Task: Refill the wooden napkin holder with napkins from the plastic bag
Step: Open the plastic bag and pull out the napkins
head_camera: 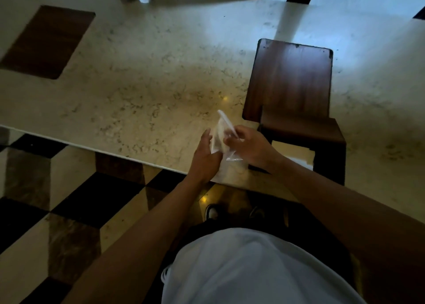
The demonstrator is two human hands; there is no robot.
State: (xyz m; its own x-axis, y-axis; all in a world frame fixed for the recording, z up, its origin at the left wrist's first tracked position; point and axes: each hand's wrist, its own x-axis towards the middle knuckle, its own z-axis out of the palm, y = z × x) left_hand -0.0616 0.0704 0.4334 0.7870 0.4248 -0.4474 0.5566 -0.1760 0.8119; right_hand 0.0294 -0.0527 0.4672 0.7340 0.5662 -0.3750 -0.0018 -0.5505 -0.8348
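A person stands at the near edge of a marble table (149, 78), both bare forearms reaching forward over it. Between the two hands is a clear plastic bag (222, 133), held upright just above the tabletop near the table's near edge. Pale contents show through the film, though whether these are napkins is hard to make out in the dim light.

The left hand (204, 158) lies against the bag's left side, fingers straight and held together, palm turned toward the plastic. The right hand (249, 146) is on the bag's right side, its fingertips curled in and pinching the film near the upper part of the bag; a loose corner of plastic hangs below that hand.

Just right of the hands, and touching distance from the right wrist, stands a dark wooden napkin holder (292, 92), with a tall back panel on its far side and a lower section nearer the person. A white patch shows in the opening at its near side.

On the far left of the table lies a dark brown rectangular inlay (48, 41). Below the table edge is a checkered floor (46, 200) in black, brown and cream tiles.
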